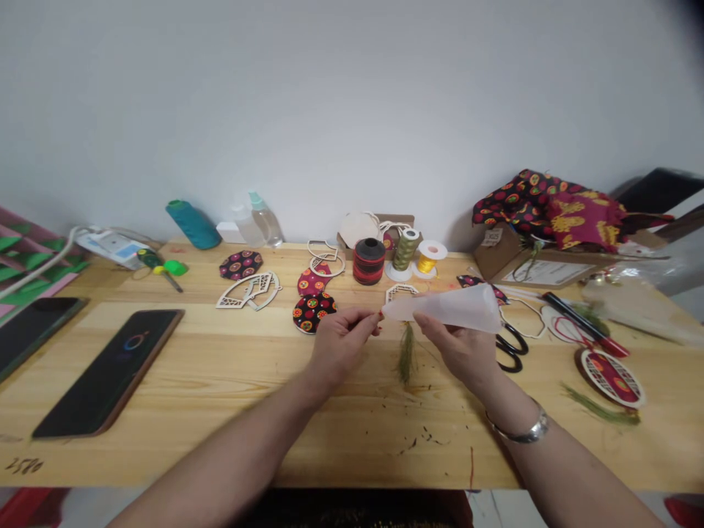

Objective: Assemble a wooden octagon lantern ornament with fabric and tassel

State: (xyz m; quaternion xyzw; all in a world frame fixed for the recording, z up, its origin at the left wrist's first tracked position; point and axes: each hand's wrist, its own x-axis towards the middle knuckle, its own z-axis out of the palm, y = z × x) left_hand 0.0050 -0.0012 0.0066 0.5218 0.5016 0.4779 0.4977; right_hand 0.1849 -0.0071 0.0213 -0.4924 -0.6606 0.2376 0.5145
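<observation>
My right hand, with a silver bangle on the wrist, grips a translucent white squeeze bottle that lies nearly level, its narrow tip pointing left. My left hand is closed in a pinch right at that tip. A tiny red bit shows at its fingertips; what it is I cannot make out. Under the bottle, a green tassel lies on the wooden table. Just left of my left hand is a dark patterned round piece. Black scissor handles show beyond my right hand.
Thread spools stand along the back, near a teal cone of thread and a clear bottle. Pale cut-out frames lie at centre left. Two phones lie on the left. A cardboard box with fabric and an oval ornament are right.
</observation>
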